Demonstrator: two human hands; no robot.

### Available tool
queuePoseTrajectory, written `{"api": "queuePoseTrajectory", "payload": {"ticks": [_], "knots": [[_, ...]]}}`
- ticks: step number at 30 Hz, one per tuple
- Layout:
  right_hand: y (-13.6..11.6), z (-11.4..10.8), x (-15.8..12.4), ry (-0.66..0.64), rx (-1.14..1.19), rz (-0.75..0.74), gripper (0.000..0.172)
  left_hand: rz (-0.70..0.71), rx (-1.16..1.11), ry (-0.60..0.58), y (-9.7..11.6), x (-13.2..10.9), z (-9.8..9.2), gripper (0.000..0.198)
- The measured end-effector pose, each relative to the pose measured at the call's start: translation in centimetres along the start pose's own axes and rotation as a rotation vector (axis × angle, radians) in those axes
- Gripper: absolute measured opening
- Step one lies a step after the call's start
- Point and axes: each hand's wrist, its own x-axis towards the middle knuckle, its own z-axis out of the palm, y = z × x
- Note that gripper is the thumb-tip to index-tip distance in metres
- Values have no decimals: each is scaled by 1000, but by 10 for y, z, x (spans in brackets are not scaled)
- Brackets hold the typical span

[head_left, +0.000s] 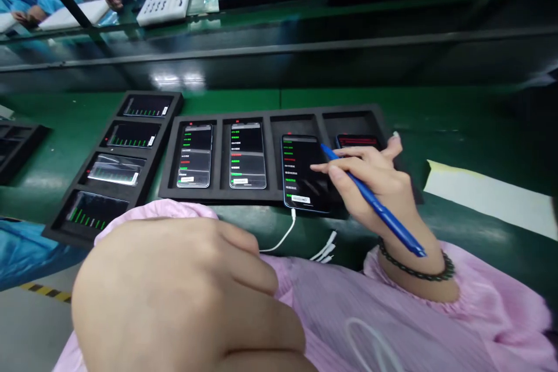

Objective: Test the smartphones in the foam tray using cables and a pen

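Observation:
My right hand (377, 186) holds a blue pen (379, 209), with a fingertip at the screen of a smartphone (300, 171). That phone rests in the third slot of a black foam tray (218, 195), its lower end over the front rim, and a white charging cable (288, 235) is plugged into it. Two more phones (195, 154) with lit text lists lie in the slots to the left. A phone with red text (357, 140) in the rightmost slot is partly behind my right hand. My left hand (187, 296) is close to the camera, fingers curled; whatever they hold is hidden.
Another foam tray (150, 177) with several phones stands at the left. Several white cable ends (325, 249) lie at the bench's front edge. A paper strip (492, 197) is at the right. Across the bench, people in blue sleeves sit by a white tray (164, 3).

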Motion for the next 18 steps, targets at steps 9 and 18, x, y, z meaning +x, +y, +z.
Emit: {"api": "queuePoseTrajectory", "payload": {"ticks": [9,18], "knots": [[-1,8,-3,-119,-51,-57,19,-57,-30,-6,-3,4,-2,24],[-14,1,-1,-74,152,-4,11,-88,-47,38,0,0,4,24]]}}
